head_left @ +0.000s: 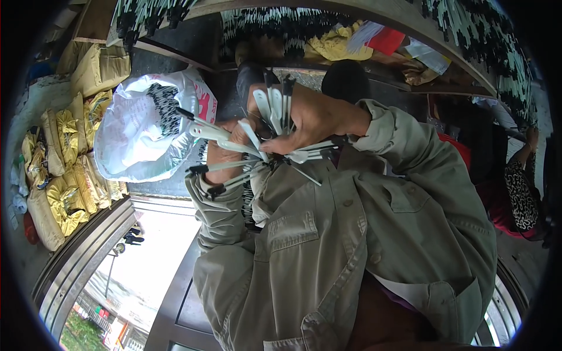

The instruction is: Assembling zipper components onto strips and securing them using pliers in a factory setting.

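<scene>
Both my hands meet in front of my chest, gripping a fanned-out bunch of white plastic sticks [276,105] with black ends. My left hand [225,155] is closed around part of the bunch, its fingers partly covered by sticks. From the right, my right hand [319,114] curls over the same bunch, with thumb and fingers bent in at its middle. One flat white stick [250,134] stands out between the two hands. Several sticks point outward in all directions. The exact kind of stick cannot be made out.
A clear and white plastic bag [126,131] to the left holds similar sticks. Yellow foil and brown paper packages [65,193] lie beyond it. Racks of black-and-white sticks [462,35] run along the top. Another person's patterned sleeve [521,193] shows at the right.
</scene>
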